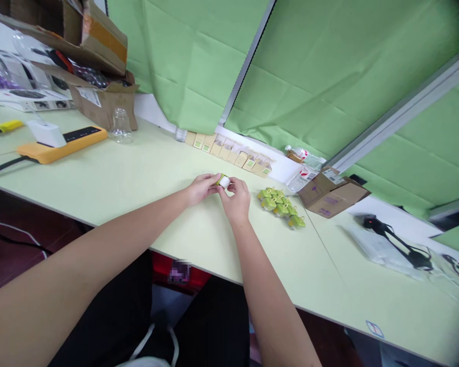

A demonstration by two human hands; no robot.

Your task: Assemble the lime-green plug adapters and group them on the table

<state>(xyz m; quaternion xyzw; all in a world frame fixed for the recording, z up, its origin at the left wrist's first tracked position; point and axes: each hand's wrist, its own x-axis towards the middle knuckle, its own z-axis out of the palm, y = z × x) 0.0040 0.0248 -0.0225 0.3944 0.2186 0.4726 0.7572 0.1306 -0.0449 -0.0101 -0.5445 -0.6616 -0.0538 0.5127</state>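
Observation:
Both hands meet over the middle of the table, around a small green-and-white case (224,181) with a rounded white face and a green edge. My left hand (203,188) grips it from the left, thumb on its green side. On the other side, my right hand (237,199) has its thumb and fingers closed at the white part's edge. Part of the case is hidden by the fingers. To the right of my hands lies a cluster of several small green objects (281,202) with yellow bits, similar in green colour to the case.
Along the wall stands a row of small kraft boxes (225,149). Plastic bottles (302,178) and a cardboard box (331,192) are at the right. An orange power strip (67,145), a clear jar (121,126) and open cartons (99,102) occupy the left. A black device (398,242) lies far right.

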